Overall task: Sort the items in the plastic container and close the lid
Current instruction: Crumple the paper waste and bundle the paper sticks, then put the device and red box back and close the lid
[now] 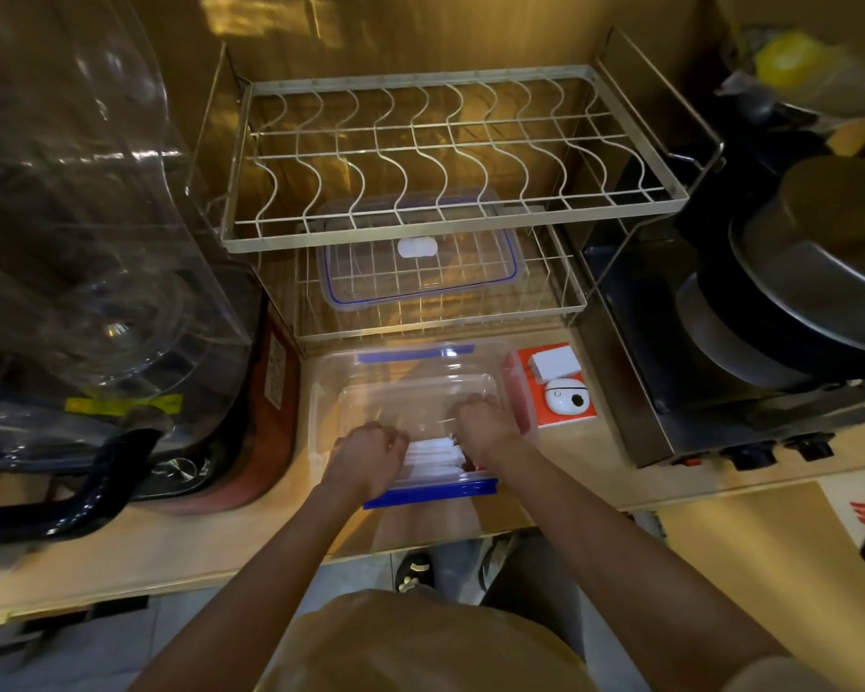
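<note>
A clear plastic container [330,392] with blue clips stands on the wooden counter in front of me. Both my hands reach into its near end. My left hand [368,454] and my right hand [485,424] are curled at either side of a row of white stick-like items [433,459] lying in the container. Whether the fingers grip them is hidden. The clear lid [423,272] with a blue seal lies on the lower shelf of the wire dish rack. An orange box [563,387] carrying a white charger and a white earbud case sits right of the container.
The two-tier wire dish rack [450,157] stands behind the container. Large clear water bottles [86,242] crowd the left. A stove with stacked metal pots [810,282] fills the right. The counter's front edge [270,566] runs just below my wrists.
</note>
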The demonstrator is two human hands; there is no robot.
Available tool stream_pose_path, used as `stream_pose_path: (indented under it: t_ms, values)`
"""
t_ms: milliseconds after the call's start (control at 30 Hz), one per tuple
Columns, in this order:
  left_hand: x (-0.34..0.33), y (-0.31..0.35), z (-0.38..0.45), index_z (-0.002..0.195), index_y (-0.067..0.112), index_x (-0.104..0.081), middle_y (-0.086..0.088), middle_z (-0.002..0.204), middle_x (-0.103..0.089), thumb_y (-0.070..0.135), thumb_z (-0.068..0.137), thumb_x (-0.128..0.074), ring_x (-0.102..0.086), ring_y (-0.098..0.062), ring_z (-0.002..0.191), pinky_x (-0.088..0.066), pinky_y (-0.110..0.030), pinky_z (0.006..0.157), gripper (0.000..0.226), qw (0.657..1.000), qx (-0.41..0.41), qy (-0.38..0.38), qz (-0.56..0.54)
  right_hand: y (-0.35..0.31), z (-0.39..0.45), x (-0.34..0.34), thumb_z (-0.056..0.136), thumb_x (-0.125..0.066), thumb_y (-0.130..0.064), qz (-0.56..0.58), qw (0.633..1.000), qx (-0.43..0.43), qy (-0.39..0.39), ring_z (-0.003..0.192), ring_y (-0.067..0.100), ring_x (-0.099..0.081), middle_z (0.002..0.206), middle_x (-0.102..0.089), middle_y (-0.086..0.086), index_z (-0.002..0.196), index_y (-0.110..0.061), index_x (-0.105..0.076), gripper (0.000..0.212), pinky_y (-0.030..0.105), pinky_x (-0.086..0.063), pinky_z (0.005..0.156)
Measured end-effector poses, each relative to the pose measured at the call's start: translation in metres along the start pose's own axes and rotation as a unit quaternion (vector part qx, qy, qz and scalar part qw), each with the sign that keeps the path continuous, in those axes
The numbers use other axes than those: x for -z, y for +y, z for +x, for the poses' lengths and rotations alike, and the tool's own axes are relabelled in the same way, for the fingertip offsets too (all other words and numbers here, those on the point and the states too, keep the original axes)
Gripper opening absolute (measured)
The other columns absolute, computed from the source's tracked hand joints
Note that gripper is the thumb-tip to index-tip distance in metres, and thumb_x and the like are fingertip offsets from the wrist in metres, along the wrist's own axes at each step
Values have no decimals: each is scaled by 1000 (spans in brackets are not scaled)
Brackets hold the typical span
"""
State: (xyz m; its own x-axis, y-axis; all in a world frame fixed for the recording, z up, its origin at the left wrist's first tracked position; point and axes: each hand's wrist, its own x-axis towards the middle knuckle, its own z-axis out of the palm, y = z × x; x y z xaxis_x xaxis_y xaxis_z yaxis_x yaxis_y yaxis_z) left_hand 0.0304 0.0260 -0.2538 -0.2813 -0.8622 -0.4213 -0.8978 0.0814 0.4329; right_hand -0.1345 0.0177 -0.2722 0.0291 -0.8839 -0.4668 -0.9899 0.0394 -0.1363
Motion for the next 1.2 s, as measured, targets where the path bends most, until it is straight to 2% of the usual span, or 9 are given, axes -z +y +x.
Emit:
stream_pose_path:
  t_ms: [133,333,400,500,633,733,833,1000,1200]
  values:
    - [0,0,-1,107,15,-61,-9,107,-63,30,97,-31,-57,-20,97,-42,-36,90,35,1000,-8,4,8,2,-2,0,84,-62,-14,-13,1000,11,3,118,27,-49,122,-56,12,119,-10,-55,36,38,-46,95]
    - [-2,-5,6,105,17,-62,-6,105,-64,30,96,-34,-58,-20,95,-43,-36,85,32,1000,-7,3,28,13,-26,24,87,-59,-20,30,998,53,14,123,30,-44,128,-54,15,121,-6,-52,37,39,-35,106]
    - [3,4,12,96,13,-65,-9,100,-67,25,94,-40,-59,-20,89,-44,-33,78,28,1000,-6,-1,-6,21,-40,36,91,-51,-14,87,992,67,56,122,30,-46,124,-56,14,117,-6,-56,27,38,-35,104]
    - [12,33,27,87,15,-66,-8,95,-70,20,91,-46,-60,-19,84,-44,-31,75,21,998,-52,-16,-39,33,-60,48,97,-42,-19,179,971,59,146,105,22,-58,116,-61,7,112,-11,-58,23,34,-47,87]
    - [24,91,41,98,16,-68,2,98,-68,18,89,-49,-59,-14,88,-47,-29,80,21,990,-130,3,-64,52,-74,52,98,-40,-26,291,913,-31,284,87,13,-60,103,-63,1,108,-15,-57,23,27,-48,72]
    - [25,129,54,99,19,-67,0,103,-71,20,88,-51,-63,-17,89,-51,-33,79,20,981,-189,27,-37,70,-78,47,97,-42,-26,335,874,-114,332,87,11,-58,108,-62,2,110,-15,-56,22,24,-43,72]
    - [19,156,67,113,18,-61,-5,116,-65,21,87,-53,-62,-24,101,-50,-36,81,27,975,-218,41,22,87,-78,38,94,-48,-28,352,863,-174,318,102,15,-58,117,-55,3,118,-16,-51,27,24,-46,80]
    - [1,180,83,134,16,-40,-8,136,-46,19,86,-54,-45,-29,123,-41,-39,97,50,950,-242,-5,198,99,-70,25,85,-63,-36,335,883,-209,252,118,16,-47,127,-47,2,127,-19,-43,50,28,-46,93]
    - [-8,185,95,135,14,-37,-14,129,-51,16,85,-52,-49,-32,117,-42,-39,91,52,938,-206,-42,276,96,-57,13,81,-67,-36,354,882,-195,243,120,18,-45,128,-50,6,128,-14,-44,57,30,-42,100]
